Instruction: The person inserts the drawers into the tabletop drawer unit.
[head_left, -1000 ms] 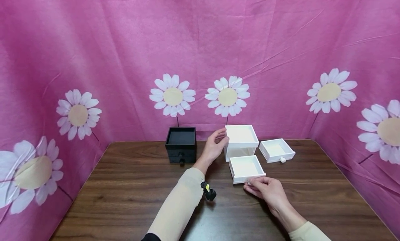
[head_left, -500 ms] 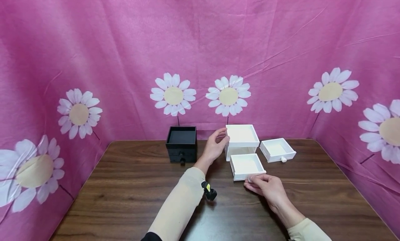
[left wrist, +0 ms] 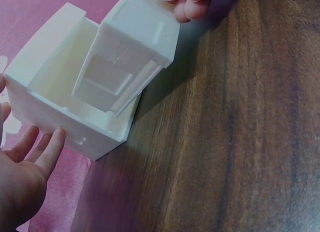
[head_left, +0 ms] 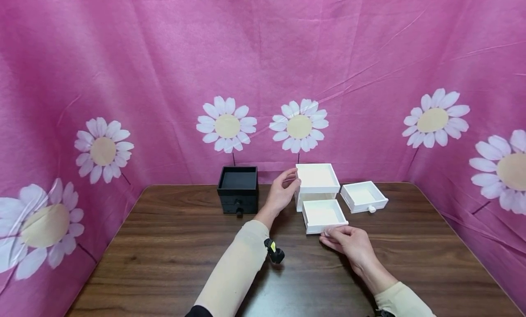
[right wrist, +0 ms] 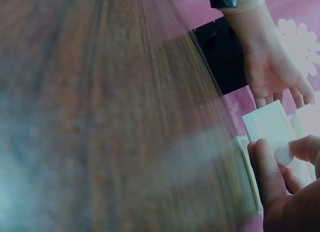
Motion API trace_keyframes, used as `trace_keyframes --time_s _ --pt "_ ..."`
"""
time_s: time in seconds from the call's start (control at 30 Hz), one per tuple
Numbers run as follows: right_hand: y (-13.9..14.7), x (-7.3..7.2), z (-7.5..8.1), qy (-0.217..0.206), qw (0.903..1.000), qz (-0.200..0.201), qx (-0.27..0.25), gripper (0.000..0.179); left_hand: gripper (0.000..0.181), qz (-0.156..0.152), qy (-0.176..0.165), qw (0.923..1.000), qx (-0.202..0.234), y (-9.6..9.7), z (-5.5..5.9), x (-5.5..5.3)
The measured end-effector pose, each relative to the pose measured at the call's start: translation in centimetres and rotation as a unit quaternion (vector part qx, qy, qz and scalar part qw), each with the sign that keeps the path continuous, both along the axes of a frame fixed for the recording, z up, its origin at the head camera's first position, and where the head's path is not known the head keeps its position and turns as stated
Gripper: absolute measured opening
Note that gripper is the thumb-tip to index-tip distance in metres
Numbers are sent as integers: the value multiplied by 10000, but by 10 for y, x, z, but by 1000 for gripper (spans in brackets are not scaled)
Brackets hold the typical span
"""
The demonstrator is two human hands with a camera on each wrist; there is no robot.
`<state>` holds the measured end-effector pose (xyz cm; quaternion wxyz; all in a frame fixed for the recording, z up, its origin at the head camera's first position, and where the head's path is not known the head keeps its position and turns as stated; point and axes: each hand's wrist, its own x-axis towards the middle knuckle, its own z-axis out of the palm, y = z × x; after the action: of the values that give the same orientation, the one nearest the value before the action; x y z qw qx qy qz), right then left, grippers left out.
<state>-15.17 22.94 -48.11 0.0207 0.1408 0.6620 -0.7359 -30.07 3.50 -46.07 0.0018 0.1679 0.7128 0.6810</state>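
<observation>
A white drawer (head_left: 324, 215) with a round knob (right wrist: 284, 155) is at the front of the white cabinet (head_left: 317, 177). My right hand (head_left: 354, 247) pinches that knob between thumb and fingers. In the left wrist view, the drawer's back end lies at the cabinet's open front, tilted against it. My left hand (head_left: 281, 193) touches the cabinet's left side, fingertips (left wrist: 56, 137) pressed on the wall. These fingers are fairly straight, not wrapped round it. The top of the cabinet is a shallow tray.
A second white drawer (head_left: 364, 197) lies on the table to the right of the cabinet, knob facing front. To the left stands a black cabinet (head_left: 238, 190) with black knobs. A pink flowered cloth (head_left: 263, 70) hangs behind the wooden table (head_left: 172, 253).
My right hand has moved the held drawer slightly away from me, closer to the white cabinet. My left hand has stayed on the cabinet's side.
</observation>
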Motion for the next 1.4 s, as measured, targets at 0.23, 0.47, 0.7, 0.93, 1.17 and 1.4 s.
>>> trace_keyframes --time_s 0.23,0.47,0.7,0.93,1.17,1.4 --pt "0 -3 0 8 10000 46 -42 15 45 23 -61 10000 -60 -2 1 1" --pt "-2 -4 -2 8 10000 58 -79 17 46 17 -33 10000 -71 -2 1 0" --pt "-7 -5 -5 -24 10000 27 -48 21 46 -19 -123 9999 -36 -2 -2 1" --pt "-9 -6 -5 37 10000 60 -56 20 46 -20 -135 9999 -25 -2 -2 1" --pt "-12 -7 -7 -45 10000 30 -49 20 46 -9 -137 9999 -35 -2 -2 -1" --pt "-13 -9 -9 -65 9999 7 -106 20 46 -14 -127 9999 -19 -2 -1 0"
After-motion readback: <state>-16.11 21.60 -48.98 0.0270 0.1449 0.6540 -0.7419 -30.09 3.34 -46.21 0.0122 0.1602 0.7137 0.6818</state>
